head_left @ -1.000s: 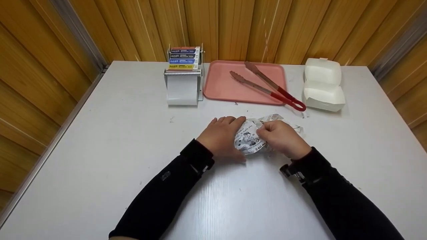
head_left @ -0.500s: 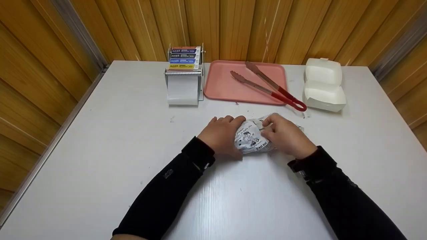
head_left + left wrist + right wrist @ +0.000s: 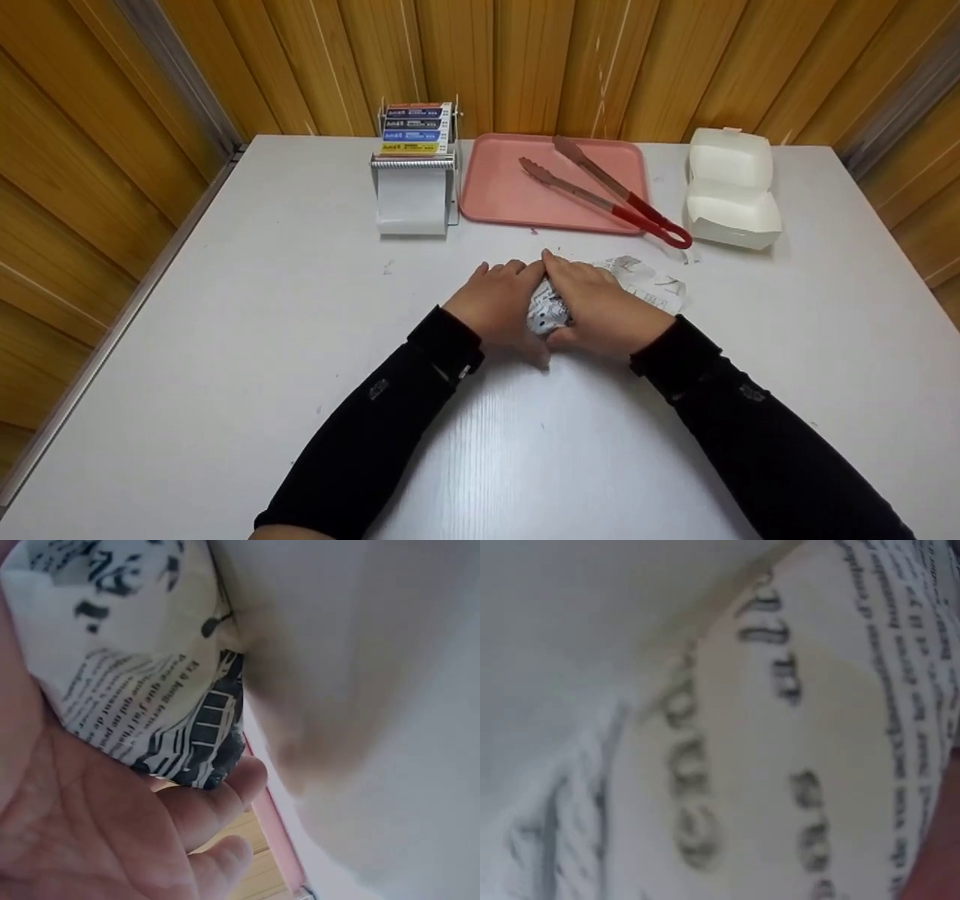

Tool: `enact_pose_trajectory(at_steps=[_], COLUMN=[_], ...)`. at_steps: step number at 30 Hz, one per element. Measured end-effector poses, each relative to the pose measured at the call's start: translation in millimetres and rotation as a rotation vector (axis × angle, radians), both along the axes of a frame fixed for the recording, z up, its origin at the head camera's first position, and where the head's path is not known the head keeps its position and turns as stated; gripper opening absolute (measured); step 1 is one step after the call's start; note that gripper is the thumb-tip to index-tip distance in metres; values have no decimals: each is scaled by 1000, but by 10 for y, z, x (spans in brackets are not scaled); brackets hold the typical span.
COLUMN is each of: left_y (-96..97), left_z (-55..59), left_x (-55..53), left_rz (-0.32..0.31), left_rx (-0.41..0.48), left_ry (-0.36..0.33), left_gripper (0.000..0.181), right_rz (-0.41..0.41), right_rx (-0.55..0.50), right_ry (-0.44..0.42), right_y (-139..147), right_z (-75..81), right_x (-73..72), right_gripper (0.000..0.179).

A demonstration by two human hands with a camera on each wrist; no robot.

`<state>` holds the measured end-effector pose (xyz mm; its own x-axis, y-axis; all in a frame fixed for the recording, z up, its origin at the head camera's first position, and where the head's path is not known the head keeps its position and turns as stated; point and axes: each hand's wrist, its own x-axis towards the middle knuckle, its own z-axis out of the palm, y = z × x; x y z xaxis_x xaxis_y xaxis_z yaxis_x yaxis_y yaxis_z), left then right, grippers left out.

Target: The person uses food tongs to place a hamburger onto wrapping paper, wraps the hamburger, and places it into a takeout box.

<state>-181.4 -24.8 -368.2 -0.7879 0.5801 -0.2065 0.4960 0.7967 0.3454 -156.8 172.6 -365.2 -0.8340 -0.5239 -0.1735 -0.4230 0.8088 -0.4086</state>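
Observation:
A rounded bundle [image 3: 547,310] wrapped in white paper with black print lies on the table between both hands; its contents are hidden. My left hand [image 3: 495,309] holds its left side, thumb toward the near edge. Over the top and right side curves my right hand [image 3: 604,310], its fingertips meeting the left hand's index finger. Loose wrapping paper [image 3: 654,286] spreads out past the right hand. In the left wrist view the printed paper [image 3: 131,682] rests against the palm. Paper [image 3: 780,735] fills most of the right wrist view, where little of the hand shows.
A pink tray [image 3: 510,187] stands at the back, with red-handled tongs [image 3: 637,210] lying across it and over its front edge. Left of it is a label dispenser [image 3: 414,169] with coloured boxes. An opened white takeout box [image 3: 733,191] sits at back right.
The right hand has gone from pinching the paper's fold to spreading over the bundle, moving left against the left hand. The left hand stays nearly in place.

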Motion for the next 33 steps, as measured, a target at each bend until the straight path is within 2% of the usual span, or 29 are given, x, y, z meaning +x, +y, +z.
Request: enact_pose_trajectory(at_steps=[3, 6, 11, 16, 25, 29, 33], left_y=[-52, -84, -48, 7, 39, 33, 89], left_z=[-6, -16, -30, -25, -9, 51, 194], left_x=[-55, -97, -94, -62, -61, 61, 316], left_rz=[-1, 6, 3, 26, 22, 24, -34], left_rx=[89, 130, 76, 29, 31, -15, -59], left_ry=[-74, -103, -62, -20, -7, 50, 107], left_gripper=[122, 107, 100, 87, 80, 101, 119], right_rz=[4, 3, -3, 0, -1, -11, -28], right_rx=[-7, -26, -46, -39, -45, -43, -15], right_ry=[21, 56, 95, 61, 97, 100, 83], right_y=[3, -4, 14, 51, 59, 47, 39], right_z=[-36, -61, -83, -85, -86, -107, -93], right_x=[-12, -18, -26, -39, -41, -38, -54], right_gripper=[117, 111, 97, 91, 82, 81, 84])
